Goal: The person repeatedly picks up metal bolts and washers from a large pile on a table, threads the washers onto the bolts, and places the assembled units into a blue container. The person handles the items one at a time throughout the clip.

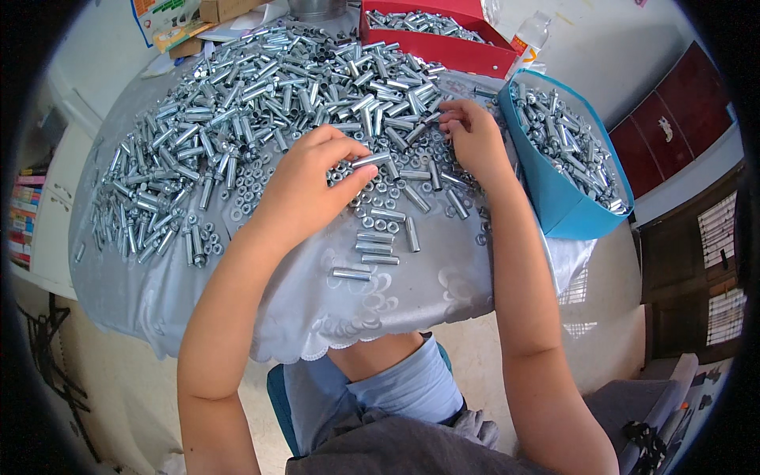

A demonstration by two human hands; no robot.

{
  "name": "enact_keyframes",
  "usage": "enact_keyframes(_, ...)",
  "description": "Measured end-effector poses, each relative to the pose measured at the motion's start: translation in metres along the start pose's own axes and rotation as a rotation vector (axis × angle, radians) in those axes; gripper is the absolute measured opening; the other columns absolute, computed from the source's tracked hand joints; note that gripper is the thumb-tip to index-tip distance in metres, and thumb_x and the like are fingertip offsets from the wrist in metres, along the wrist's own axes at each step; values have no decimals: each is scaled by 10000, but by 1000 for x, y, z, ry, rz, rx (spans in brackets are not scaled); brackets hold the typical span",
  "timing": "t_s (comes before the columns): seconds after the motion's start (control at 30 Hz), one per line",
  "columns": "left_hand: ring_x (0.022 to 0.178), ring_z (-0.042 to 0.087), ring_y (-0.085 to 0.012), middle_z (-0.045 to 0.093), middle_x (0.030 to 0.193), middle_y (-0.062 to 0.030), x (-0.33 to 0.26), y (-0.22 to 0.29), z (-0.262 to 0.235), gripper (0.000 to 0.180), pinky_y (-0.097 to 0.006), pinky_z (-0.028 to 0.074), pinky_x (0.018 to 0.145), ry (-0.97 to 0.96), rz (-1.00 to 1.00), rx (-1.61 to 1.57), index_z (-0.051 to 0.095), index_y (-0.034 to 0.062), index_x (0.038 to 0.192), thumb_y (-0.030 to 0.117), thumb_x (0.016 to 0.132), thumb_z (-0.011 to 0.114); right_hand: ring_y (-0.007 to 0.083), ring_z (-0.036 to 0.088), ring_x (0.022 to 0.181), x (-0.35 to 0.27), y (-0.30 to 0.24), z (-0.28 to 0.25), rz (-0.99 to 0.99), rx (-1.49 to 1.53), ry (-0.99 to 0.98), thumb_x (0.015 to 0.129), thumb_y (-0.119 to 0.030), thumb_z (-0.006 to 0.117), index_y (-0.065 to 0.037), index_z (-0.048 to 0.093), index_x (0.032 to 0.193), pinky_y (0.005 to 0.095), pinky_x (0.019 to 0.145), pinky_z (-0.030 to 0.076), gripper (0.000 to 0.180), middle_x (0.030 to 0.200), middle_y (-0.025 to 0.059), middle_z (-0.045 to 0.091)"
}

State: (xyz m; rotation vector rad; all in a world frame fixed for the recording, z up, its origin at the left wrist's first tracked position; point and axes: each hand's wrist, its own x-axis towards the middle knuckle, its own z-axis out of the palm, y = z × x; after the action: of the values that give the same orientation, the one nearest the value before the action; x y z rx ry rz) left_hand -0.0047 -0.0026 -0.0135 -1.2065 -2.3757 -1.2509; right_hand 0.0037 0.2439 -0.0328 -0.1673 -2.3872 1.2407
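My left hand (313,178) pinches a shiny metal sleeve (370,160) between thumb and fingers, just above a spread of hex nuts (383,225). At the right side of the pile, my right hand (476,144) has its fingers curled in close to the thumb; what they hold, if anything, I cannot make out. Loose sleeves lie around both hands, with a short row of sleeves (377,247) nearer to me. Behind them rises a broad heap of metal sleeves and bolts (261,95).
A blue bin (554,202) full of assembled bolts stands at the right table edge. Behind the heap sit a red box (443,55) of metal parts and a plastic bottle (532,36). A pale patterned tablecloth (317,309) covers the table and hangs over my lap.
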Motion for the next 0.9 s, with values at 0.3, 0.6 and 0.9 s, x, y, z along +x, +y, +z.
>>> enact_keyframes(0.3, 808, 554, -258, 567, 859, -87, 0, -1, -2, 196, -330, 438, 709, -2, 3, -5, 604, 33, 886, 181, 763, 641, 215, 580, 845, 1, -9, -2, -137, -94, 121, 752, 72, 506, -63, 604, 987, 277, 708, 445, 288, 914, 113, 595)
enact_keyframes(0.6, 726, 535, -179, 578, 856, -73, 0, -1, -1, 209, -284, 435, 666, 62, -61, -47, 590, 17, 947, 131, 776, 631, 155, 580, 902, 0, -8, 2, -176, -121, 69, 765, 82, 508, -16, 581, 1028, 246, 740, 443, 291, 981, 99, 616)
enact_keyframes(0.9, 725, 527, -105, 616, 867, -29, 5, -13, -7, 213, -226, 410, 641, 151, -263, -331, 559, 27, 997, 159, 834, 593, 224, 573, 875, -4, -26, 5, -350, -97, 239, 698, 89, 543, -45, 621, 907, 293, 747, 460, 261, 958, 99, 591)
